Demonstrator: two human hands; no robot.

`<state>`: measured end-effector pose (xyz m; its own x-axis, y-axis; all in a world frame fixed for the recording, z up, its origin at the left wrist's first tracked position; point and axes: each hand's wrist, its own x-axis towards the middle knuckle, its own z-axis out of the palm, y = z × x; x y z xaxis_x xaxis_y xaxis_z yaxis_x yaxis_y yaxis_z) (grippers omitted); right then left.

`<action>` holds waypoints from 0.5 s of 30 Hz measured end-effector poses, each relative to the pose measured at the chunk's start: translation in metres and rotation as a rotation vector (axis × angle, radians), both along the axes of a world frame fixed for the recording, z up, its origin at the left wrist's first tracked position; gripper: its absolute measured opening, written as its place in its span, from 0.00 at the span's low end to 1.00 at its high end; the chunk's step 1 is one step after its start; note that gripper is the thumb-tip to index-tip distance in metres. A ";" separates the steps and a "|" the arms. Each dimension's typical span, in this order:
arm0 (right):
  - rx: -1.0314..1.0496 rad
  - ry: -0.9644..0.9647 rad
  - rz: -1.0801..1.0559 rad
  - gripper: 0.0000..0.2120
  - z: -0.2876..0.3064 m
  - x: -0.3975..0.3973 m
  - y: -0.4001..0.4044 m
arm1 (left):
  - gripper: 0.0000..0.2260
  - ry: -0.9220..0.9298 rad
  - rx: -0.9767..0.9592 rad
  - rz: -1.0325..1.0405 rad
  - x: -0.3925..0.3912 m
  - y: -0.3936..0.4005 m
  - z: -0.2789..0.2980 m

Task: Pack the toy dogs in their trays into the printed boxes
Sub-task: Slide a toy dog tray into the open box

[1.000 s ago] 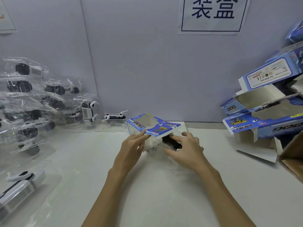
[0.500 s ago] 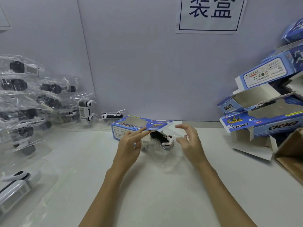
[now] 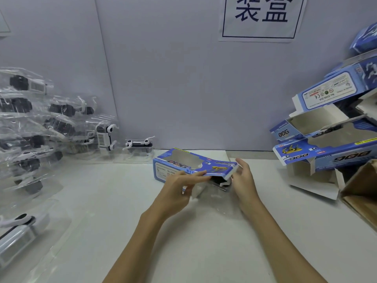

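Moved: clear tray now mostly inside printed box.
Left hand: pinching the box's near edge.
Right hand: fingers straight, at the box's open end.

Bench: white, flat, set against a pale wall.
Landmark: printed box, blue, marked DOG, lying on the bench near the back edge.
Left of the box: heap of clear trays with toy dogs; a lone toy dog in its tray stands just beside the heap, nearer the box.
Near left corner: another trayed toy dog.
Right of the box: pile of open printed boxes; a brown carton in front of it.
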<state>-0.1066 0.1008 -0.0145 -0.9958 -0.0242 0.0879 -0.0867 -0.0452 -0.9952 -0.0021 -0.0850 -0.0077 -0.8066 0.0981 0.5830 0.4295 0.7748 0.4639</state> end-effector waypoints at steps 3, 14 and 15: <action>-0.471 -0.167 -0.006 0.18 0.002 -0.004 0.000 | 0.27 0.031 0.052 -0.054 -0.001 0.021 0.001; 0.012 -0.136 -0.263 0.15 -0.012 0.001 0.001 | 0.14 0.243 0.365 0.104 -0.004 0.015 0.006; 0.030 -0.140 -0.268 0.15 -0.012 0.001 0.000 | 0.14 0.315 0.319 0.302 -0.008 0.007 0.003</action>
